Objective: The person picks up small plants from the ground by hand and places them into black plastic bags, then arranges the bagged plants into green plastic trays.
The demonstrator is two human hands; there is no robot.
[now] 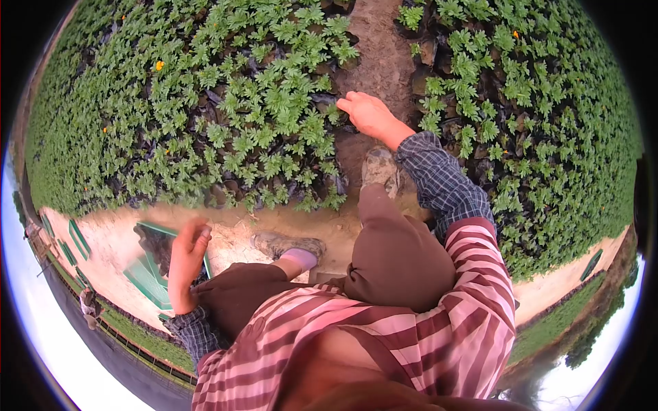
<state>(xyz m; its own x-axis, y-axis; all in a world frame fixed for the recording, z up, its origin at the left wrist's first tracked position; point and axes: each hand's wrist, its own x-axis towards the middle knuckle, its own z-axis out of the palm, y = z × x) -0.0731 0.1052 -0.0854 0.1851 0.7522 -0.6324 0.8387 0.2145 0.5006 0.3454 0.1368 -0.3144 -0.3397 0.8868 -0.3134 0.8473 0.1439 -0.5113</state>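
Note:
Green leafy seedlings in dark bags form a dense bed left of a dirt path, with another bed to its right. My right hand reaches over the path, its fingertips near the edge plants of the left bed; the fingers are drawn together, and anything between them is too small to make out. At the lower left, my left hand is raised beside a green crate holding something dark. Its fingers are bent and partly blurred, and whether they hold anything is unclear.
My muddy shoes stand on the dirt, one on the path and one at the bed's front edge. More green crates lie on the pale ground at the far left. A person is in the distance.

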